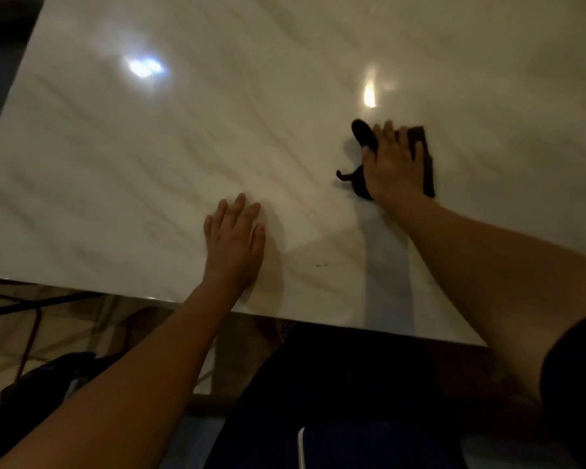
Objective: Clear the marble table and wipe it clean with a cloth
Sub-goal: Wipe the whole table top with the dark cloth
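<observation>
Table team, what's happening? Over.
Left hand flat on white marble table. Right hand pressing dark crumpled cloth. Small dark specks near front edge.

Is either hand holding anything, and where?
The right hand presses the middle of the dark cloth onto the marble table; the left hand lies flat on the table, holding nothing.

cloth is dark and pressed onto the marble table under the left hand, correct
Not quite. The head view shows the dark cloth pressed onto the table under the right hand, not the left. The left hand lies flat on bare marble, nearer the table's edge.
</observation>
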